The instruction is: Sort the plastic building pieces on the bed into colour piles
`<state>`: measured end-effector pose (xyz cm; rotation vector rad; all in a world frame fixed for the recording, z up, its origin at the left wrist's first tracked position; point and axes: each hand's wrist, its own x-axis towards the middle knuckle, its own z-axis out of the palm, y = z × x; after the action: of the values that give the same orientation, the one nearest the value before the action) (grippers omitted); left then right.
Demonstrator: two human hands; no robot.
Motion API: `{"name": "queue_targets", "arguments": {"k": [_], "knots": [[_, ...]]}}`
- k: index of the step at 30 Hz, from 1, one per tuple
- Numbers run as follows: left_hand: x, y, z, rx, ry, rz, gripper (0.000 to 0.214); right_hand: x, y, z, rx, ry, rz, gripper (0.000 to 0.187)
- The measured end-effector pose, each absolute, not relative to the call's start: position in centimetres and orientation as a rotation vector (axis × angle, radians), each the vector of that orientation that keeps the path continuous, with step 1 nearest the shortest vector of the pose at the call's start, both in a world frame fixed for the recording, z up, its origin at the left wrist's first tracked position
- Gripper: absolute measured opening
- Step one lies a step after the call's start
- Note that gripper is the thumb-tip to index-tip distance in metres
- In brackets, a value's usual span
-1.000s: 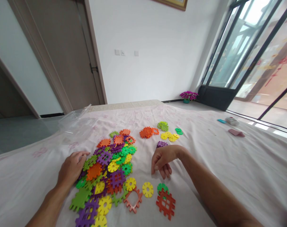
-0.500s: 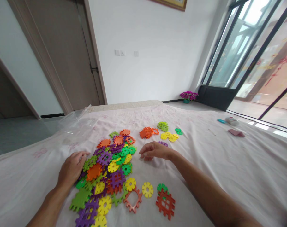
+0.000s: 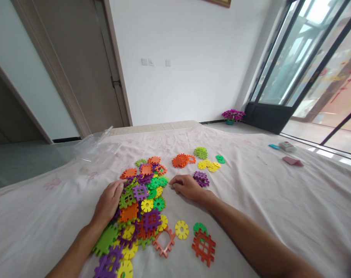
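Note:
A heap of flat plastic interlocking pieces lies before me: purple lattice squares (image 3: 151,220), orange squares (image 3: 129,212), green squares (image 3: 106,239), yellow notched discs (image 3: 147,205) and green notched discs (image 3: 159,203). Against the heap's left side rests my left hand (image 3: 109,199), fingers extended and touching the pieces. My right hand (image 3: 187,186) is at the heap's right edge, its fingers curled in and the tips close beside a green disc. No piece shows in it, though its underside is hidden. Small purple lattice pieces (image 3: 201,178) lie just beyond its knuckles.
Farther back are small groups of orange squares (image 3: 180,160), light green squares (image 3: 200,153) and yellow discs (image 3: 209,165). Nearer lie a loose yellow disc (image 3: 181,229) and a red-orange window square (image 3: 203,247). A clear plastic bag (image 3: 95,144) sits at the bed's far left.
My left hand has moved right and a little away, against the heap, whose left side has shifted right. My right hand has moved slightly, uncovering more of the purple pieces behind it.

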<state>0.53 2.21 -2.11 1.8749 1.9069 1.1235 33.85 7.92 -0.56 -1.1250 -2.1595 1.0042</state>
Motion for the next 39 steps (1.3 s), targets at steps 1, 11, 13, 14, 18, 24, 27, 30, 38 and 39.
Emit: {"name": "queue_targets", "arguments": {"k": [1, 11, 13, 14, 18, 24, 27, 30, 38, 39], "knots": [[1.2, 2.3, -2.1, 1.874, 1.889, 1.147, 0.047, 33.7, 7.8, -0.5, -1.136, -2.185, 0.927, 0.026], [7.2, -0.4, 1.0, 2.14, 1.601, 1.143, 0.047, 33.4, 7.6, -0.3, -1.015, -2.227, 0.662, 0.025], [8.7, -2.0, 2.7, 2.294, 1.507, 1.021, 0.046, 33.5, 7.8, -0.8, -1.06, -2.144, 0.73, 0.024], [9.6, -2.8, 3.5, 2.397, 1.44, 0.943, 0.046, 33.5, 8.0, -1.0, -1.093, -2.085, 0.784, 0.024], [14.3, -5.5, 5.7, 2.764, 1.01, 0.644, 0.053, 33.6, 8.4, -1.3, -1.168, -1.847, 0.998, 0.025], [21.0, -6.9, 4.6, 3.071, 0.426, 0.358, 0.047, 33.6, 8.4, -1.1, -1.159, -1.805, 1.099, 0.025], [21.1, -6.1, 3.7, 3.17, 0.572, 0.348, 0.04, 33.7, 8.4, -1.2, -1.164, -1.86, 1.032, 0.025], [19.1, -4.8, 3.7, 3.272, 0.918, 0.286, 0.032, 33.6, 8.3, -1.3, -1.156, -1.921, 0.944, 0.024], [10.2, -9.4, 4.2, 3.24, 1.248, 0.265, 0.067, 34.0, 7.8, -0.8, -0.94, -2.119, 0.708, 0.029], [9.0, -10.4, 3.4, 3.249, 1.275, 0.326, 0.077, 34.0, 7.6, -0.6, -0.881, -2.163, 0.714, 0.035]]}}
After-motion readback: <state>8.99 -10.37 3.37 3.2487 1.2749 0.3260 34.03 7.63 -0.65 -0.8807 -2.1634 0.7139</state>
